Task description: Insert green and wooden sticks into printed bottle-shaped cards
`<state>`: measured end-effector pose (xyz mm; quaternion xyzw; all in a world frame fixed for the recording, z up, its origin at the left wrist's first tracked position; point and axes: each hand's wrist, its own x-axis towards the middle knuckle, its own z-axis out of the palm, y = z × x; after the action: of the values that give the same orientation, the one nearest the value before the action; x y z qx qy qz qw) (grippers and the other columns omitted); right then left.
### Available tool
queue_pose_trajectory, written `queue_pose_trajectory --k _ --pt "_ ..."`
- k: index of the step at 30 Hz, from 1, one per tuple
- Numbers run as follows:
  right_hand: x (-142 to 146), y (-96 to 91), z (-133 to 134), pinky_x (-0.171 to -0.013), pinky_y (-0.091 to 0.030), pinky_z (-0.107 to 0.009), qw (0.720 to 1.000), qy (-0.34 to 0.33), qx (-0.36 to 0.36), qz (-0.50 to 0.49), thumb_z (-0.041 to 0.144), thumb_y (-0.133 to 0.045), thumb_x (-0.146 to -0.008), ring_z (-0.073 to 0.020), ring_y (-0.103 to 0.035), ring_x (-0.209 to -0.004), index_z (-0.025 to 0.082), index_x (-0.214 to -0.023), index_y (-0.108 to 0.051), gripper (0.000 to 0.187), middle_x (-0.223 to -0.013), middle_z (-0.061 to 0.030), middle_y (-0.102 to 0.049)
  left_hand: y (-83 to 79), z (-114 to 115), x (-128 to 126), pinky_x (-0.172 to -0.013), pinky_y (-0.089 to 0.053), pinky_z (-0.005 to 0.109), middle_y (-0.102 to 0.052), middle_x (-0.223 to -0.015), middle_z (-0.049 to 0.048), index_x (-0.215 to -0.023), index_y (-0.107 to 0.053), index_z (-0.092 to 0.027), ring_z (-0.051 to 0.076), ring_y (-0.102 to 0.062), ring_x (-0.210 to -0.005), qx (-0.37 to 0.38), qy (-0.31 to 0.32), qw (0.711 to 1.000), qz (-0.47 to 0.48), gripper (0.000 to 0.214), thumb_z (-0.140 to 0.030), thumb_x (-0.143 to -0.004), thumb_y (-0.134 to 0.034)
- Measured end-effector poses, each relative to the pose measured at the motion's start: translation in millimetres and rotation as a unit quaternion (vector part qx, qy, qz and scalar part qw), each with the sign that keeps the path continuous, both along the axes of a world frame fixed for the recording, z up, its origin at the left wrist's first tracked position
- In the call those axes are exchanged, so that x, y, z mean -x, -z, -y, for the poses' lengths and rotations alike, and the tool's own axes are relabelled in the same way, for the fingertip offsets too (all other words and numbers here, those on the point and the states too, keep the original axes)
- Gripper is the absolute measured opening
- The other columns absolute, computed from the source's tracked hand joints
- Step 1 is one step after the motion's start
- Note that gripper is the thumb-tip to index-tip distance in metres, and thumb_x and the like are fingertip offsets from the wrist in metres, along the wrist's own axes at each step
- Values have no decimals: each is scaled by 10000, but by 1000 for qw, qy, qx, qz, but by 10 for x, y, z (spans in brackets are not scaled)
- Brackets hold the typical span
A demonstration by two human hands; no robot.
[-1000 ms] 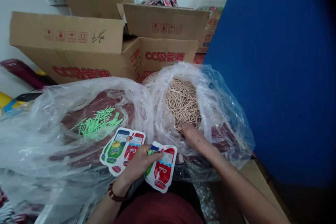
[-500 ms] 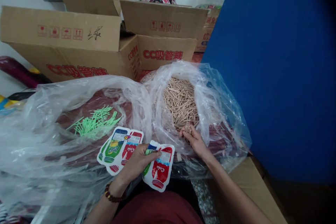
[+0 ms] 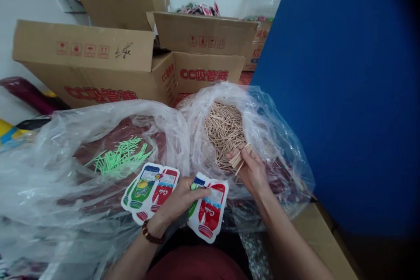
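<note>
Between thumb and fingers, my left hand (image 3: 183, 199) grips a printed candy pouch (image 3: 210, 212) with red Cola and green bottle pictures. A bit of green stick shows by its thumb. My right hand (image 3: 251, 168) is closed around a small bunch of brown sticks (image 3: 241, 159), at the near edge of a heap of the same brown sticks (image 3: 225, 129) in a clear plastic bag (image 3: 262, 127). Left of my left hand, more pouches (image 3: 144, 188) with Sprite and Cola prints lie overlapping on the plastic. Bright green sticks (image 3: 120, 155) lie loose in the left bag.
Open cardboard boxes (image 3: 98, 65) with red print stand behind the bags. A large blue panel (image 3: 337, 96) rises on the right. Crumpled clear plastic (image 3: 42, 175) spreads over the left side. Another cardboard piece (image 3: 321, 236) lies at the lower right.
My right hand has turned and moved slightly, now showing a bunch of brown sticks in its fingers. My left hand and its pouch have shifted a little right.
</note>
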<state>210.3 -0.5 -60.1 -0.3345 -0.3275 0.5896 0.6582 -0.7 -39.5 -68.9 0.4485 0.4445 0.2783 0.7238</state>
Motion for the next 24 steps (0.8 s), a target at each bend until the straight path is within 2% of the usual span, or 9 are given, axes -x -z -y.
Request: queue_pose_trajectory --k 3,8,16,24 --pt "106 -139 6 -833 -500 -368 998 -42 -36 4 327 -613 -840 -184 -674 -741 255 -895 -539 117 -706 29 -657 -54 -83 -55 -554 -443 199 -713 -712 43 -746 -703 -110 130 -603 -593 -13 -2 1000 23 194 -303 -735 -718" --pt "206 -195 16 -817 -507 -371 995 -88 -45 19 328 -577 -859 -190 -678 -720 247 -903 -523 107 -703 16 -662 -70 -177 -119 -542 -434 200 -703 -671 44 -713 -710 -100 114 -581 -552 -18 1 999 39 209 -308 -721 -731" --pt "242 -101 2 -766 -517 -331 998 -65 -7 5 336 -586 -848 -188 -681 -765 253 -924 -526 128 -731 23 -681 -86 -284 -252 -615 -466 251 -722 -709 62 -772 -727 -123 181 -634 -650 -21 -22 996 79 236 -322 -655 -778" --pt "85 -84 -115 -808 -509 -344 998 -51 -8 -20 313 -617 -829 -203 -682 -837 244 -901 -556 117 -731 14 -701 -183 -370 -343 -533 -441 201 -698 -651 30 -726 -693 -106 112 -580 -525 -29 -35 996 75 200 -295 -704 -756"
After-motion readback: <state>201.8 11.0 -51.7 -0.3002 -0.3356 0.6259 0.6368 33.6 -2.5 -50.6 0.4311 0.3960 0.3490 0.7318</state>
